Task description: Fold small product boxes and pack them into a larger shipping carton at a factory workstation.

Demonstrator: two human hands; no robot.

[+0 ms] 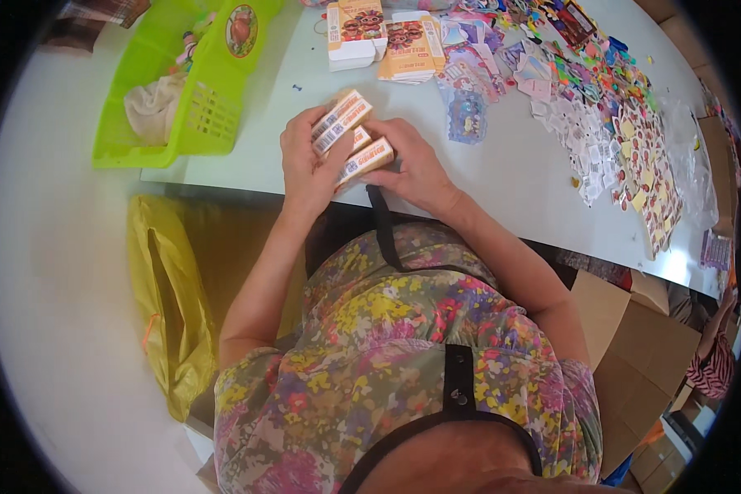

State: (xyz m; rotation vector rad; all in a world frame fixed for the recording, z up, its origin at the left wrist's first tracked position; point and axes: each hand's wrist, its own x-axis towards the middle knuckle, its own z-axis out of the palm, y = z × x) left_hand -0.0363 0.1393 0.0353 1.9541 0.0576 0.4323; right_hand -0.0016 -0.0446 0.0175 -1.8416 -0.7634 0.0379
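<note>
Several small white-and-orange cartons are gathered between my two hands over the front edge of the table. My left hand (311,160) wraps round the left side of the cartons, its thumb lying across them. On the right, my right hand (414,167) grips the lower carton (368,161) by its end. The upper carton (342,119) tilts toward the far right, with a barcode on its side. Most of the fingers beneath the cartons are hidden. Beyond my hands lie a flat-looking stack of orange cartons (412,49) and a white-sided box (356,34) with a cartoon print.
A green plastic basket (111,154) with a cloth (152,109) inside stands at the left. Heaps of small colourful trinkets (564,70) and white stickers (575,140) cover the right side. Below the table hang a yellow bag (158,280) and, at right, cardboard boxes (646,346).
</note>
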